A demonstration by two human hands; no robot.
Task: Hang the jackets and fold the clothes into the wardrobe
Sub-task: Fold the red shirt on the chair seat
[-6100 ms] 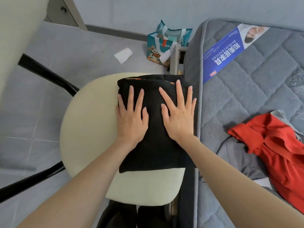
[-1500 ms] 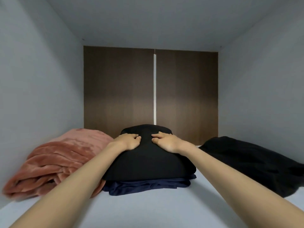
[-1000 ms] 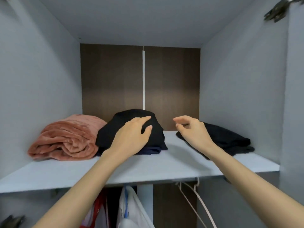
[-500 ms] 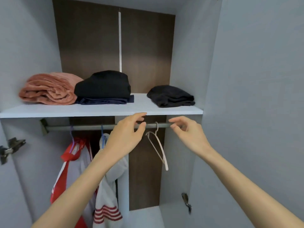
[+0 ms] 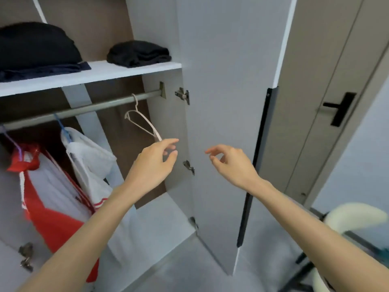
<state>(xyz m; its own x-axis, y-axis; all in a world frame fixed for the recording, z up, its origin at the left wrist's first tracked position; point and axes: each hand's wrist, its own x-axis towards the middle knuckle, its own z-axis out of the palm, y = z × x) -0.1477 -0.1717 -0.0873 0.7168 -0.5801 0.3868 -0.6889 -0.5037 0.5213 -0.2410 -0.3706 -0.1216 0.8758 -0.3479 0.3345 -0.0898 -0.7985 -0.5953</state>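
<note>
Hanger slants up-left from your left hand, the nearer one; contact unclear. Right hand centre frame. Both loosely spread, gripping nothing.

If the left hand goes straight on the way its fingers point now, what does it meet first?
Probably the lower end of the empty white hanger, just past the left hand's index finger; behind it stands the grey wardrobe side wall. Depth is unclear.

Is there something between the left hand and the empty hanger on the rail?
Nothing visible. The left hand is right at the lower end of the empty hanger, which hangs alone on the rail, apart from the white jacket.
</note>
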